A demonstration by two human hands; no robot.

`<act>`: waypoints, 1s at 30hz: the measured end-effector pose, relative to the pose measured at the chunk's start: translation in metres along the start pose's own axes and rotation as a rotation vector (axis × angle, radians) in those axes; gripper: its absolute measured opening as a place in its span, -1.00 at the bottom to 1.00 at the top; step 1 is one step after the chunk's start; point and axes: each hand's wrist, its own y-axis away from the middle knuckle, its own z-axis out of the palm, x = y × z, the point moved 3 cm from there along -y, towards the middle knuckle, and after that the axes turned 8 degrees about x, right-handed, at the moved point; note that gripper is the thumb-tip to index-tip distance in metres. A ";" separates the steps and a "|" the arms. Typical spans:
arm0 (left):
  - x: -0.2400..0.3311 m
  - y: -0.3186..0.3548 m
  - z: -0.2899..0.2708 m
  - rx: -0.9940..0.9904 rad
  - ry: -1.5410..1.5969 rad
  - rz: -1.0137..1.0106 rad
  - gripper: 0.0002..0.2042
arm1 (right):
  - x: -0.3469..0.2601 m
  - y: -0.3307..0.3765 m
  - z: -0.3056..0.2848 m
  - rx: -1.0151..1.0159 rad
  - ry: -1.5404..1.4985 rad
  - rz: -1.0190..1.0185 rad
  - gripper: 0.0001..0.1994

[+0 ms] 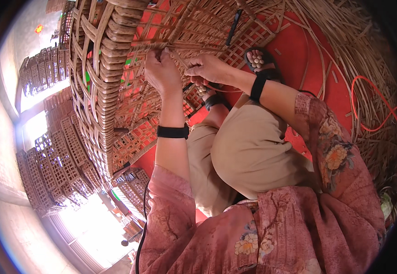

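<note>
At the far left, stacks of finished woven crates [56, 169] stand against a bright wall. Next to them rises a large open-weave bamboo basket [102, 82], its thick rim curving down the left side and its lattice wall facing the person. The left hand [162, 71] presses against that lattice, its fingers [155, 55] closed around a thin bamboo strip [184, 45] that runs across the weave. Just to the right, the right hand [207, 68] has its fingers pinched shut on the same bundle of strips, close beside the left hand. Both wrists carry black bands. Beyond the right forearm a sandalled foot [258, 61] rests on the red floor [326, 91], and loose bamboo strips [367, 68] lie heaped further right with an orange cord [376, 105] looping over them.
</note>
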 end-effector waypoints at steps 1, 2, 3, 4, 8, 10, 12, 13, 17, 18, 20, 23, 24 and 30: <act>0.005 0.001 -0.001 0.031 -0.124 0.078 -0.84 | 0.000 0.001 -0.001 -0.002 -0.020 -0.004 -0.84; 0.007 0.001 0.000 0.030 -0.123 0.079 -0.84 | 0.000 0.001 -0.001 0.000 -0.020 -0.004 -0.84; 0.009 0.001 -0.001 0.067 -0.109 0.111 -0.83 | -0.001 0.001 -0.001 -0.003 -0.019 -0.004 -0.84; 0.010 0.001 -0.003 0.105 -0.096 0.142 -0.82 | -0.001 0.001 0.000 -0.005 -0.019 -0.003 -0.85; 0.009 -0.001 -0.002 0.101 -0.129 0.126 -0.82 | 0.005 -0.001 0.000 -0.014 -0.025 0.019 -0.84; 0.005 -0.004 -0.001 0.036 -0.041 -0.006 -0.82 | 0.004 0.001 0.000 -0.020 -0.050 0.041 -0.85; 0.005 -0.007 -0.001 0.042 -0.054 0.017 -0.82 | 0.002 0.003 0.000 -0.029 -0.046 0.041 -0.84; 0.005 -0.008 -0.002 0.050 -0.067 0.040 -0.83 | 0.000 0.004 0.001 -0.038 -0.041 0.039 -0.84; 0.006 -0.006 -0.001 0.059 -0.001 0.018 -0.85 | -0.004 0.016 -0.002 -0.112 0.000 -0.016 -0.83; 0.005 -0.006 -0.002 0.044 -0.003 0.011 -0.85 | -0.013 0.022 -0.003 -0.150 0.076 -0.066 -0.83; 0.005 -0.006 -0.004 0.032 -0.007 0.003 -0.85 | -0.024 0.032 -0.002 -0.191 0.153 -0.117 -0.83; 0.005 -0.006 -0.004 0.027 0.070 -0.033 -0.85 | -0.031 0.042 -0.004 -0.206 0.063 -0.092 -0.84; 0.002 -0.007 -0.002 0.023 0.035 -0.014 -0.85 | -0.028 0.043 -0.007 -0.180 0.055 -0.070 -0.84; 0.002 -0.003 -0.003 0.013 -0.052 0.058 -0.85 | -0.029 0.051 -0.015 -0.155 0.061 -0.069 -0.82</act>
